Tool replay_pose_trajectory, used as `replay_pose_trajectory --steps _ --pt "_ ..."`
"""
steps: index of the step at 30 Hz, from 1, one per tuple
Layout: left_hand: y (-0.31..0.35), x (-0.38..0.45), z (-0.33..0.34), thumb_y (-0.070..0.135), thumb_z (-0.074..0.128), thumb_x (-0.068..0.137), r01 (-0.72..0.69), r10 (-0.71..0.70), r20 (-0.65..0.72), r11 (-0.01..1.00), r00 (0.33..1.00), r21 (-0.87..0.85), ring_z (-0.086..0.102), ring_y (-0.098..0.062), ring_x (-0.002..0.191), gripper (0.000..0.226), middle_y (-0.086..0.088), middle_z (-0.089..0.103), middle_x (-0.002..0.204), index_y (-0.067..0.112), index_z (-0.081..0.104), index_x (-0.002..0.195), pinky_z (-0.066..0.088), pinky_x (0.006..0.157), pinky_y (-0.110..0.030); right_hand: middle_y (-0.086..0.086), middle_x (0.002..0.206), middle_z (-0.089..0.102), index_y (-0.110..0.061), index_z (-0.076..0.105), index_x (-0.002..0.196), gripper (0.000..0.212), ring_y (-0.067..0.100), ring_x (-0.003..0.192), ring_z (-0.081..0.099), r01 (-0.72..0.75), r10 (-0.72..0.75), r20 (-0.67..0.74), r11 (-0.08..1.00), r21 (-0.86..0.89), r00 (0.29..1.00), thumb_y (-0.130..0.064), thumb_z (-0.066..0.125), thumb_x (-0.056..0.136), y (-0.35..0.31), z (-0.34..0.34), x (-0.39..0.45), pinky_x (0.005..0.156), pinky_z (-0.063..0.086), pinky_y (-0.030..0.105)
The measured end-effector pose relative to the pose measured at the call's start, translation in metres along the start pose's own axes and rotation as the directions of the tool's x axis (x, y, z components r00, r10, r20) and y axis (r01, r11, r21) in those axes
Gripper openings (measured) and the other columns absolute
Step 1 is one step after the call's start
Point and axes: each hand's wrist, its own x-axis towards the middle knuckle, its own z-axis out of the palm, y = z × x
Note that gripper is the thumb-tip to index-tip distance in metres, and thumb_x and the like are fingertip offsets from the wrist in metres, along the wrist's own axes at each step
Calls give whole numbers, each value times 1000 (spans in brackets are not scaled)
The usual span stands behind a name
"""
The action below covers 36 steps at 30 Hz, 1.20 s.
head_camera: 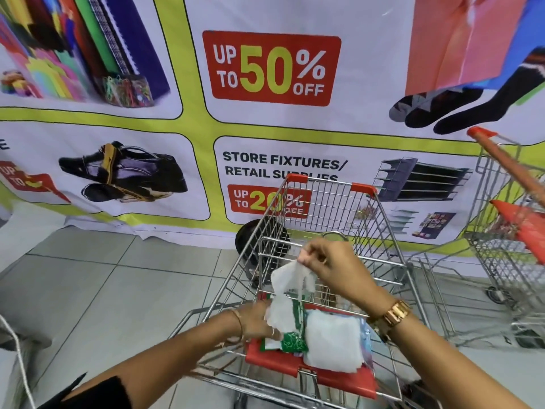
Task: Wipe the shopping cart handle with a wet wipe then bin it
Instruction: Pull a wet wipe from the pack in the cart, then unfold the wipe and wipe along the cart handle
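While the left hand (256,321) pins the wipe pack (290,339) flat on the cart's red child seat (330,376), fingers closed on it so it can't lift, the right hand (327,262) pinches a wet wipe (287,280) w/ fingers shut, drawing it up, half out. Black bin (250,240) stands beyond the cart (333,202), nr the banner (194,119). Handle not clearly seen; wiping not yet begun.

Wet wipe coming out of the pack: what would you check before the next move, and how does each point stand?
1. Right hand pinches the wet wipe: ok.
2. Left hand steadies the wipes pack: ok.
3. Wipe fully free of the pack: not ok.
4. Pack rests on the cart's red seat flap: ok.
5. Cart handle in view: cannot tell.
6. Black bin beyond the cart: ok.
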Motion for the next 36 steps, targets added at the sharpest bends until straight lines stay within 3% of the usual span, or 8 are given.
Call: replay_pose_trajectory --steps 6,13,16,20,25,29,33,36 --pt "54 -59 -41 36 88 44 -403 180 -551 859 815 -315 51 -10 116 118 11 47 131 29 24 143 47 99 -33 -1 64 60 -19 61 73 16 9 53 52 -63 62 15 906 420 998 -11 59 86 -37 -34 -9 48 45 19" --pt "83 -113 -45 7 81 65 -634 326 -844 773 426 -22 64 4 71 63 17 65 78 49 53 102 53 71 -7 -7 58 63 -16 67 81 12 8 51 53 -70 101 -6 730 680 995 -6 60 84 -65 -49 -41 47 44 19" --pt "91 -141 -44 20 85 58 -634 461 -749 770 476 71 60 11 84 63 19 62 97 39 58 112 54 79 -12 -6 63 65 -14 66 87 11 9 56 55 -93 121 23 610 787 992 -6 59 84 -81 -50 -61 51 45 21" --pt "94 -166 -33 25 85 59 -620 489 -658 784 573 43 62 -11 104 70 -1 65 118 12 59 123 55 91 -28 -5 59 66 -11 63 87 11 6 51 61 -51 167 -41 509 859 985 -3 56 86 -111 -40 -88 42 48 18" --pt "81 -206 -19 14 74 75 -668 517 -727 737 452 109 59 18 63 24 6 68 88 5 73 98 45 61 2 -1 57 66 -10 59 83 12 8 45 61 -1 295 -124 392 920 947 -4 51 89 -142 -13 -126 42 52 21" --pt "73 -237 -25 11 64 84 -698 477 -689 713 546 -60 57 8 54 15 5 66 70 1 73 92 47 58 -11 2 57 67 -7 57 89 32 18 59 64 -7 431 -91 219 976 898 -38 51 87 -147 15 -158 58 58 33" --pt "74 -253 -29 8 64 84 -620 370 -610 738 701 -265 57 -20 61 18 0 60 61 15 68 68 48 64 -31 4 102 66 -15 60 104 90 22 96 59 -197 355 67 345 918 932 -80 60 42 -154 65 -187 85 47 41" --pt "73 -258 -26 9 64 84 -571 335 -587 774 737 -275 57 -11 44 22 4 58 47 13 65 62 49 52 -23 -7 102 68 -24 67 93 63 22 107 56 -211 334 39 496 843 942 -63 76 45 -171 98 -200 90 41 40"
